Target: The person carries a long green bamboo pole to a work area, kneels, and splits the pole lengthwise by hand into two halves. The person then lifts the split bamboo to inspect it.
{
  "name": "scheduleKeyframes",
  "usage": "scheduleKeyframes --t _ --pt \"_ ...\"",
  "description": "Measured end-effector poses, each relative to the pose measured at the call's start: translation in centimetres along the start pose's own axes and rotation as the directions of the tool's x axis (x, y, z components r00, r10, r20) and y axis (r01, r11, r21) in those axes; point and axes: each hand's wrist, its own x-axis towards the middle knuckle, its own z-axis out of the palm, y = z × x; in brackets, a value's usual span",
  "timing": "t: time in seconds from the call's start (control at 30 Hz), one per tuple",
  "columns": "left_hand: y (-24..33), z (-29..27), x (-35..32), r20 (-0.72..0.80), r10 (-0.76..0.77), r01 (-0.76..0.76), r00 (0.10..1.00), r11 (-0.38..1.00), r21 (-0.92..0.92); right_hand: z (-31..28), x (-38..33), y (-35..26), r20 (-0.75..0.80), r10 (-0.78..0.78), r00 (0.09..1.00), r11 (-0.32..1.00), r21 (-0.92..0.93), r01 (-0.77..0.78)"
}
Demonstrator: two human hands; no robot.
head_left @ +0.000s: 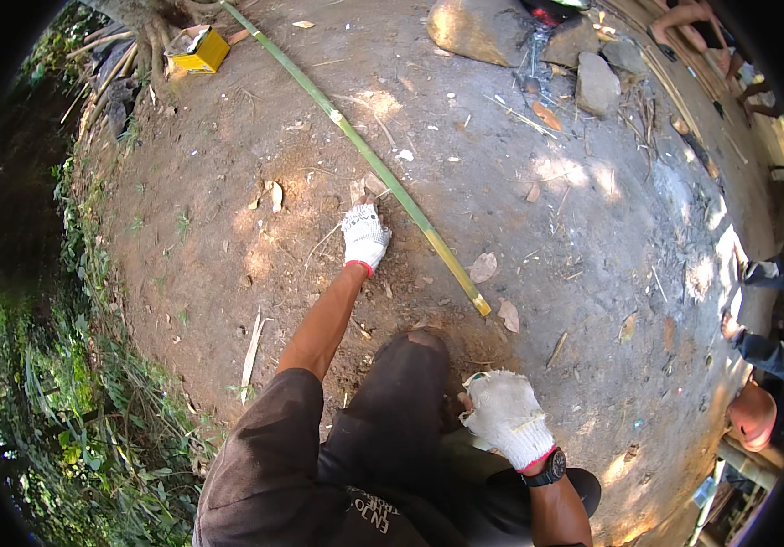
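A long green bamboo pole (386,179) lies slantwise on the dirt, its near end yellowish and cut. My left hand (366,239), in a white knit glove with a red cuff, reaches low over the ground just left of the pole, beside a dry brown leaf. Its fingers point away and down, so their grip does not show. Close to my body, next to my bent knee, my right hand (508,415) is closed in a matching glove. A small greenish-white edge peeks out by its fingers; the rest of what it holds is hidden.
A yellow box (205,56) stands by tree roots at the far left. Large stones (598,84) surround a fireplace at the far right. Green plants (91,438) border the left side. Other people's legs (770,357) show along the right rim, near a rounded orange-pink object (752,417).
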Motion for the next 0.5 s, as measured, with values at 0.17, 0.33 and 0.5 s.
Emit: scheduleKeyframes --t 0.17,0.33,0.5 --pt "-1.2 0.0 -0.2 0.399 -0.044 -0.051 0.916 0.973 0.226 -1.5 -0.5 -1.5 0.027 0.011 1.0 1.0 0.007 -0.011" --pt "-3.1 -1.7 -8.9 0.414 0.044 -0.143 0.909 0.967 0.21 -2.7 -1.5 -3.2 -0.044 -0.014 0.999 1.0 0.019 0.015" --pt "-9.1 -6.9 -15.5 0.272 -0.128 0.09 0.954 0.985 0.147 -5.4 -3.2 -5.0 -0.137 0.014 0.99 1.0 0.013 -0.012"
